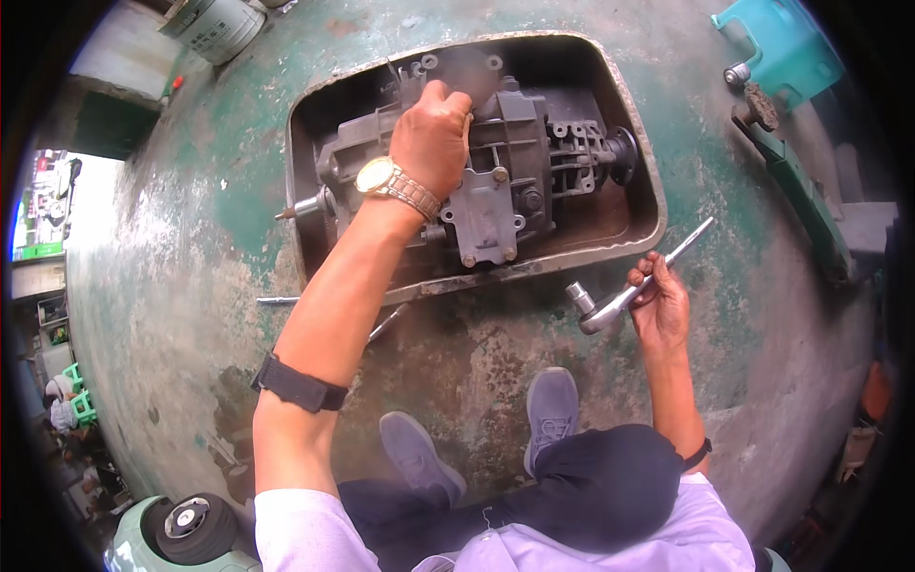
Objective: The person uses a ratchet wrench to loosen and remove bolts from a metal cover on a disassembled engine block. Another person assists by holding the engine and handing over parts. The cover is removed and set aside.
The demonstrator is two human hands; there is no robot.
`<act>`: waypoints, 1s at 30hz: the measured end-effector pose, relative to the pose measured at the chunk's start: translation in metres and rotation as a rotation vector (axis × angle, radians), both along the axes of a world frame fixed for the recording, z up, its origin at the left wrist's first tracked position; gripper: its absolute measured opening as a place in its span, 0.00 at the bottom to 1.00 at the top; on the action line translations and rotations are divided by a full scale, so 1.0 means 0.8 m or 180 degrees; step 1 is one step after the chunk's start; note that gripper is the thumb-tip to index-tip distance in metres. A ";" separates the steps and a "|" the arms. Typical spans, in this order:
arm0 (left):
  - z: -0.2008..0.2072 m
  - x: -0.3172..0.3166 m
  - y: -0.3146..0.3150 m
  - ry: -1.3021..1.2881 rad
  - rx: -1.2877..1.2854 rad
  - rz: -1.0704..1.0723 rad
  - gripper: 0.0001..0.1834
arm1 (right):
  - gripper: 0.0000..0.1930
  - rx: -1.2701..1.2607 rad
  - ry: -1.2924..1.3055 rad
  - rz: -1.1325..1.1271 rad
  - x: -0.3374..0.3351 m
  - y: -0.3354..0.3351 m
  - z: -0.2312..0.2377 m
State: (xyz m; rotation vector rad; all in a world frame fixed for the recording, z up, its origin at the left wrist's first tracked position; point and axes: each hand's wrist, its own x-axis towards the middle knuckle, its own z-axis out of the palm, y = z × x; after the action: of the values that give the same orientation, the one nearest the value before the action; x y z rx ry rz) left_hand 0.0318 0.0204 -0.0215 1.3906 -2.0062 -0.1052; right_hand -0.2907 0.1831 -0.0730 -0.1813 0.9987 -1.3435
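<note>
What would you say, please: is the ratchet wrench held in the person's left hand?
No, the right hand holds the ratchet wrench, outside the tray.

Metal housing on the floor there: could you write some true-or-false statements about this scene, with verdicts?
1. The left hand is over the metal housing. True.
2. The right hand holds a hammer. False: it holds a ratchet wrench.
3. The metal housing lies directly on bare ground. False: it sits inside a tray.
4. A watch is on the left arm. True.
5. Red boots are worn. False: those are grey shoes.
</note>
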 end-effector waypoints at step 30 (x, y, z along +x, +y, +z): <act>0.042 -0.018 -0.001 -0.1524 0.0476 0.0051 0.06 | 0.11 0.0729 0.0342 -0.0063 0.009 0.053 -0.058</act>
State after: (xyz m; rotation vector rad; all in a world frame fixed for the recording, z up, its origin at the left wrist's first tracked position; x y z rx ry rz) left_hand 0.0172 0.0198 0.0121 1.6437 -2.4144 0.0975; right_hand -0.2837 0.2252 -0.1195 -0.0710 1.2390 -1.2365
